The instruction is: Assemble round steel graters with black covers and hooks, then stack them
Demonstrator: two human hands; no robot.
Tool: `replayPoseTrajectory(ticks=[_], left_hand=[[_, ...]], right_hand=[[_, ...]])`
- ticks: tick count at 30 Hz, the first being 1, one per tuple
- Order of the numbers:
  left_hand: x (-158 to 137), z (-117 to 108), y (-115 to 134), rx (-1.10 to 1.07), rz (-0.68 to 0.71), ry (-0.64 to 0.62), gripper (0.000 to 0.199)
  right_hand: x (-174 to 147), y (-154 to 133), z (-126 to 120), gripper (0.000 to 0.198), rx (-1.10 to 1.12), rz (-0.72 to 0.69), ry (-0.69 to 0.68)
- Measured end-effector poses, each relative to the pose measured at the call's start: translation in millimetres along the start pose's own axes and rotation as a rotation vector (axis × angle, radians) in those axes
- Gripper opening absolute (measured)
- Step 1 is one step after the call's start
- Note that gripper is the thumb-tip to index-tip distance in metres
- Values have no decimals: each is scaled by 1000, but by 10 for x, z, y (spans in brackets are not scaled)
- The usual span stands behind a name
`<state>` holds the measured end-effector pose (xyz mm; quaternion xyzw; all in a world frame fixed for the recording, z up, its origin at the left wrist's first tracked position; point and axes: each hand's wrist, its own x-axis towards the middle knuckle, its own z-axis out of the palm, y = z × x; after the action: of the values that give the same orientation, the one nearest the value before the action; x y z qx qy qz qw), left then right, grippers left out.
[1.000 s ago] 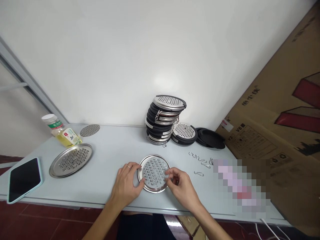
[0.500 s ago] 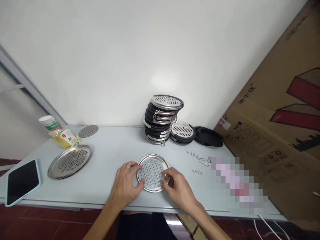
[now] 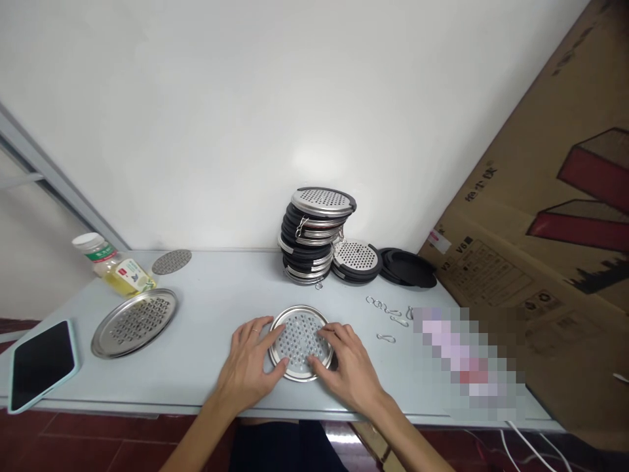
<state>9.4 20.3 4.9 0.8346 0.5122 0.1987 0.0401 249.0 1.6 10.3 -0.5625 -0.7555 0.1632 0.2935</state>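
In front of me on the table lies a round metal grater plate (image 3: 299,341) with a shiny raised rim and rows of holes. My left hand (image 3: 250,360) rests at its left side, thumb and forefinger apart, their tips on the plate. From the right, my right hand (image 3: 346,364) reaches over the rim, its thumb and fingertips spread on the perforated face. The undersides of the fingers are hidden. Farther left lie stacked grater plates with rims (image 3: 135,322), and behind them a flat perforated disc (image 3: 171,261).
A leaning stack of black-edged graters (image 3: 314,236) stands by the wall, beside another grater (image 3: 358,255) and black round trays (image 3: 410,269). Metal clips (image 3: 386,338) lie at right, near a blurred patch. A jar of yellow liquid (image 3: 115,265), a phone (image 3: 43,364) and a cardboard box (image 3: 515,262) flank the table.
Both hands have shifted slightly inward over the grater plate. The right thumb and fingers reach farther over its face. The plate stays in about the same place.
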Motion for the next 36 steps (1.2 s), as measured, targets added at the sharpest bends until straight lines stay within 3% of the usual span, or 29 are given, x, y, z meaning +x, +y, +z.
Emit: replayPoseTrajectory(ticks=[6,17,28,36], left_hand=[[140,-49,-14,-44,36,-32,58],[830,4,282,-121,240,-177,37],[852,47,295,-90,298,-170,31],[841,43,306,-73,290,-180,38]], right_hand=[[-13,-21,25,32,-91,-12,9],[-14,-33,35,26,-93,13,23],[13,-38,55,30,-153,49,7],[18,-67,32,32,-142,68,15]])
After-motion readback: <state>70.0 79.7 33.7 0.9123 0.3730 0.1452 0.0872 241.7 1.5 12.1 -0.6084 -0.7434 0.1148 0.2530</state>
